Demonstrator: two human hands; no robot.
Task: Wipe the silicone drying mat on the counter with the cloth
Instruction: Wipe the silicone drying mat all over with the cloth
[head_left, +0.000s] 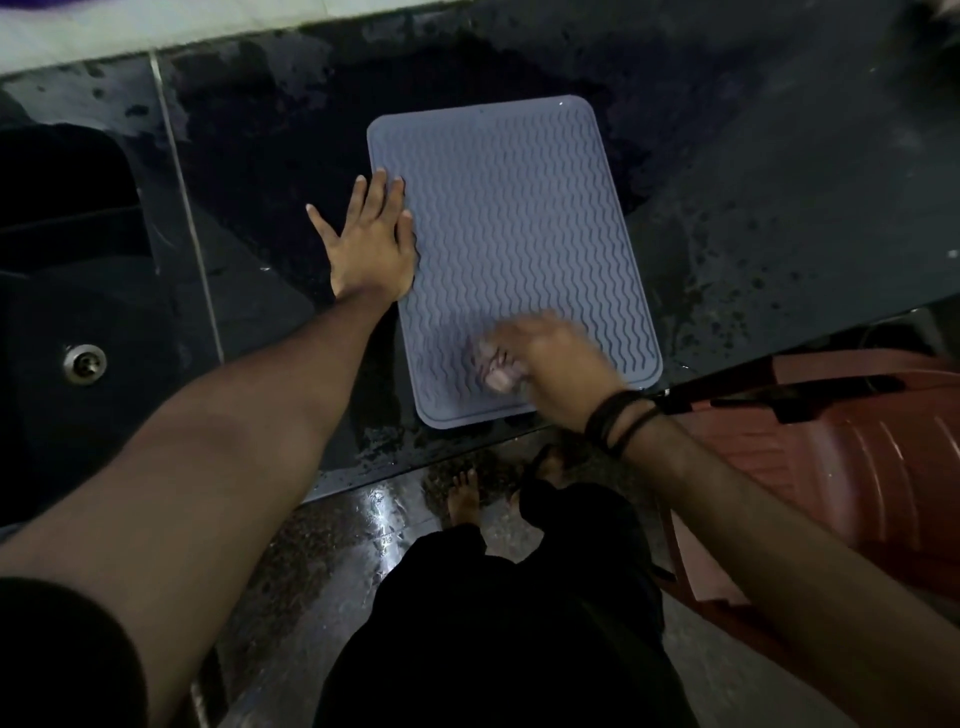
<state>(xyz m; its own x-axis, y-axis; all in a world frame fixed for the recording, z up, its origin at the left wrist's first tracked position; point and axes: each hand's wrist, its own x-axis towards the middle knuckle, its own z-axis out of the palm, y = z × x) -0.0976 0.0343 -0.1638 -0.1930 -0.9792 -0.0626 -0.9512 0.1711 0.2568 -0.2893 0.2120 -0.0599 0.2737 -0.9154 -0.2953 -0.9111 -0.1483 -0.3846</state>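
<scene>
A grey-blue silicone drying mat (514, 228) with a wavy ridged surface lies flat on the dark wet counter (753, 182). My left hand (369, 239) is spread flat, fingers apart, pressing on the mat's left edge. Blurred by motion, my right hand (556, 358) is at the mat's near end, closed on a small pale cloth (496, 364) bunched against the mat. Most of the cloth is hidden under my fingers.
A dark sink (78, 312) with a metal drain (84, 362) sits to the left of the counter. A reddish plastic chair (857, 467) stands at the right, below the counter edge. My bare feet are on the wet floor (363, 519).
</scene>
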